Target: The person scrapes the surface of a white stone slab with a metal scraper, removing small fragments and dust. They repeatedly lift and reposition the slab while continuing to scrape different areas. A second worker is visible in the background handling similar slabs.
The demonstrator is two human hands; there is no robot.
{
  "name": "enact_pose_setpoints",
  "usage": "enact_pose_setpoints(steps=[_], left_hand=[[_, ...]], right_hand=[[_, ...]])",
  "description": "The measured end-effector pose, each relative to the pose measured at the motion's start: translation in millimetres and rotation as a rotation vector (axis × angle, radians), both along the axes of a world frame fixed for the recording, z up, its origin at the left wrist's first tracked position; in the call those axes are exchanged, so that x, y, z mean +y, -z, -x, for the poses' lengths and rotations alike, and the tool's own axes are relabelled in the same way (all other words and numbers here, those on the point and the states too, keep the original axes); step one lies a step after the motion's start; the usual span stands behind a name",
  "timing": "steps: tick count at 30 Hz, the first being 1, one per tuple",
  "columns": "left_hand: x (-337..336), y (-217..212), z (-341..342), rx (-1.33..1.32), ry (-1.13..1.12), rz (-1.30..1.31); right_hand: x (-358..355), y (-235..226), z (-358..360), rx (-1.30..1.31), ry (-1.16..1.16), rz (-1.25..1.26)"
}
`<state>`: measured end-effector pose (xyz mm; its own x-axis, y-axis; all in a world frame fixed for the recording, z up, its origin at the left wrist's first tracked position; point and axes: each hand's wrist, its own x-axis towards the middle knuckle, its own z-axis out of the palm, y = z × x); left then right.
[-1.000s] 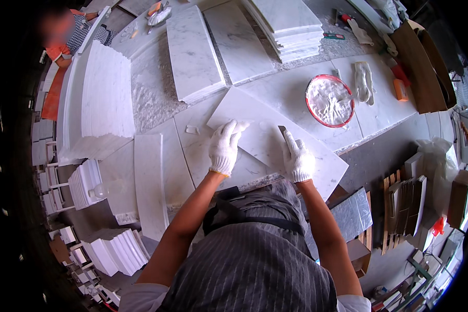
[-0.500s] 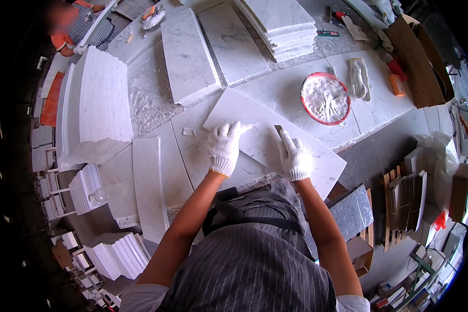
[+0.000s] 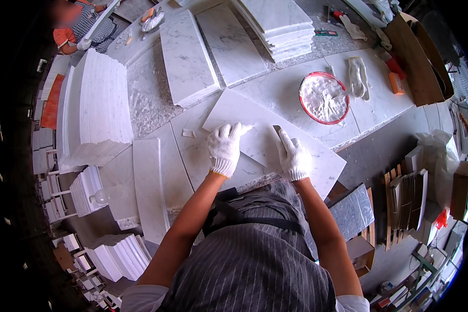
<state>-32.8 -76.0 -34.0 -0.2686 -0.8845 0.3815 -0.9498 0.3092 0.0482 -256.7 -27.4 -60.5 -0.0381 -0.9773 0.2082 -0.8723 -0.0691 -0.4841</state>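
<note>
A white marble slab (image 3: 257, 110) lies slantwise in front of me, its near right corner jutting past the table edge. Over its left part, my left hand (image 3: 225, 149), in a white knitted glove, is closed with the fingertips pinched. Something white (image 3: 248, 126) shows at those fingertips; whether it is paste or a small piece of material I cannot make out. My right hand (image 3: 295, 158), gloved alike, is closed round a small flat scraper (image 3: 276, 128) whose dark blade end points away from me. A red-rimmed bowl of white paste (image 3: 323, 99) stands beyond the slab to the right.
Marble panels (image 3: 187, 57) and a slab stack (image 3: 278, 23) lie at the back. More stacked slabs (image 3: 101, 99) stand left. Spare gloves (image 3: 358, 78), an orange box (image 3: 396, 83) and a cardboard box (image 3: 416, 57) sit right. Another person (image 3: 83, 26) works at the far left.
My hands, the slab and the scraper look almost unmoved. The person at the far left has shifted slightly.
</note>
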Motion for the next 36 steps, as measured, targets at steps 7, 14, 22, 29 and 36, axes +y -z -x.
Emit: enact_pose_setpoints(steps=[7, 14, 22, 29, 36], left_hand=[[0.1, 0.7, 1.3, -0.019, -0.002, 0.021], [1.3, -0.6, 2.6, -0.05, -0.01, -0.006], [1.8, 1.3, 3.8, -0.065, -0.018, -0.022], [1.9, 1.6, 3.6, -0.055, -0.016, -0.03], [0.8, 5.8, 0.6, 0.03, -0.019, -0.051]], right_hand=[[-1.1, -1.8, -0.8, -0.034, 0.011, 0.027], [-1.2, -0.1, -1.2, -0.05, 0.01, 0.027], [-0.1, 1.4, -0.2, 0.009, 0.011, -0.009], [-1.4, -3.5, -1.3, -0.039, 0.004, 0.038], [0.0, -2.0, -0.1, -0.024, 0.007, -0.018]])
